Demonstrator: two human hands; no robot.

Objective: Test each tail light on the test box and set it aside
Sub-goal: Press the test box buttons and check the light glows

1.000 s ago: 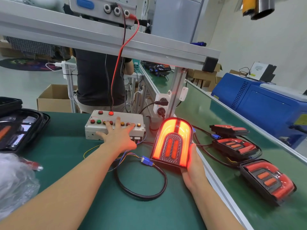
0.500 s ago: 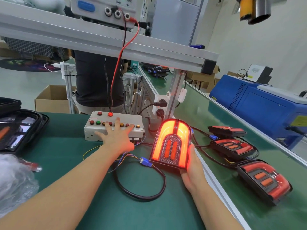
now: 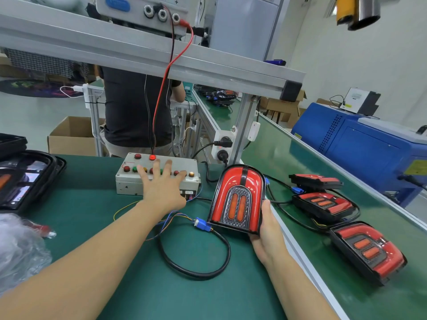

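My right hand (image 3: 268,232) grips the lower right edge of an arch-shaped red tail light (image 3: 238,197), held tilted up on the green mat; its outer band is dark and only the two inner orange bars glow faintly. A black cable with a blue connector (image 3: 202,224) runs from it toward the grey test box (image 3: 129,181). My left hand (image 3: 161,185) lies spread over the box's row of buttons, fingertips on them. One red lamp (image 3: 152,157) on the box is lit.
Three more tail lights lie on the belt to the right: near (image 3: 369,250), middle (image 3: 323,204), far (image 3: 316,180). Black trays (image 3: 25,179) and a plastic bag (image 3: 20,248) sit at the left. A person stands behind the bench under an aluminium rail (image 3: 161,63).
The tail light's bright outer glow has gone out; it now looks plain red. My left fingers shifted slightly on the buttons. My right hand still holds the light in place.
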